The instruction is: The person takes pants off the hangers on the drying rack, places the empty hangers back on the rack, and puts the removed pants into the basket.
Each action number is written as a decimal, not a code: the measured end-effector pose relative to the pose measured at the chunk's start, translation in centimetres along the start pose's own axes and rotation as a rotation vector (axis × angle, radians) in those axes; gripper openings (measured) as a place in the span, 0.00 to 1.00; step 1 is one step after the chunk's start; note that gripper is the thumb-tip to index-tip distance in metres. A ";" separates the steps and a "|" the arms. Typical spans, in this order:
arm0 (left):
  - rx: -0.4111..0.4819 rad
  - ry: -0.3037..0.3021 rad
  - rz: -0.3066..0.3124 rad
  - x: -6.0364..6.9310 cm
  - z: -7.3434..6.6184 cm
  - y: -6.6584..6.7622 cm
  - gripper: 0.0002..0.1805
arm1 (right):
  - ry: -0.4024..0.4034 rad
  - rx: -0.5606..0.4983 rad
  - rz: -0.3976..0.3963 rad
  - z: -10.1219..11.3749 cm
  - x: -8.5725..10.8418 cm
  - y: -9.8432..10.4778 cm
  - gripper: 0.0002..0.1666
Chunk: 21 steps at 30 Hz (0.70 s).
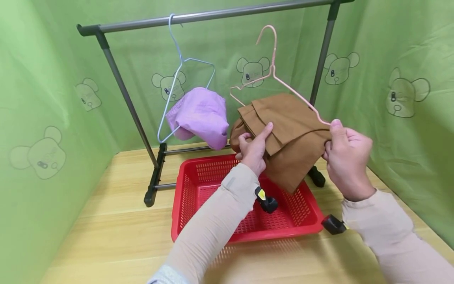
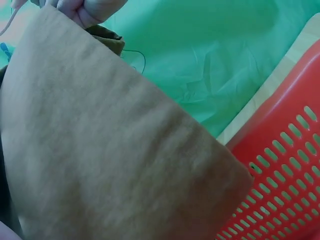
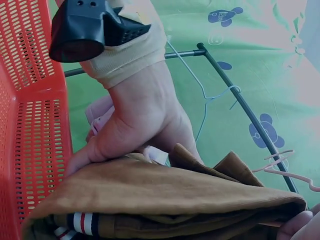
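Note:
A brown cloth garment hangs folded over a pink wire clothes hanger, whose hook is off the rail. My left hand grips the garment's left edge, thumb on top of the cloth. My right hand pinches the hanger's right corner together with the cloth there. In the right wrist view, a striped band shows inside the garment. In the left wrist view the brown cloth covers most of my left hand. To the left, a purple garment hangs on a blue hanger.
A metal rack's rail runs across the top and carries the blue hanger. Below my hands, a red plastic basket stands on the wooden surface. Green curtains printed with bear heads enclose the space.

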<state>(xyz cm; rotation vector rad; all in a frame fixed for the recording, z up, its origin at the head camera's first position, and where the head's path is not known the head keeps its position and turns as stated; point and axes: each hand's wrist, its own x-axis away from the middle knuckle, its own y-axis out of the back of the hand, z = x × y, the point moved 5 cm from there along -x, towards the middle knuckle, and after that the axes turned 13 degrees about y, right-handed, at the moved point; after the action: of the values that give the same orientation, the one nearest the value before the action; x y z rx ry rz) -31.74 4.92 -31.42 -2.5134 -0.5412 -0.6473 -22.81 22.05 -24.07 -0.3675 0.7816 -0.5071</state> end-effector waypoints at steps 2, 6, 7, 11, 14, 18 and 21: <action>0.006 -0.006 -0.014 0.1 -0.1 0.0 0.32 | 0.001 -0.001 -0.001 0.0 0.0 0.0 0.28; -0.013 -0.013 -0.059 0.5 -0.4 0.0 0.29 | 0.001 0.000 0.006 -0.1 0.0 0.0 0.27; -0.021 -0.017 -0.068 0.5 -0.5 0.0 0.29 | -0.001 0.000 0.009 -0.1 0.0 0.0 0.27; -0.044 -0.055 -0.107 0.6 -0.7 0.0 0.25 | 0.012 0.009 0.020 0.0 0.1 0.0 0.27; -0.043 -0.095 -0.122 0.6 -0.9 0.1 0.22 | 0.027 0.019 0.031 0.0 0.2 0.0 0.28; -0.053 -0.115 -0.126 0.6 -1.0 0.2 0.17 | 0.038 0.026 0.038 0.0 0.2 0.0 0.28; -0.086 -0.099 -0.114 0.6 -1.0 0.2 0.16 | 0.042 0.030 0.039 0.0 0.2 -0.1 0.28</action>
<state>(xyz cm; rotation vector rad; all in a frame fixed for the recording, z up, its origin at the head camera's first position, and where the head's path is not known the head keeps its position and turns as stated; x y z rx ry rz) -31.46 4.37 -30.42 -2.6204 -0.7115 -0.6021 -22.67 21.88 -24.15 -0.3145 0.8194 -0.4909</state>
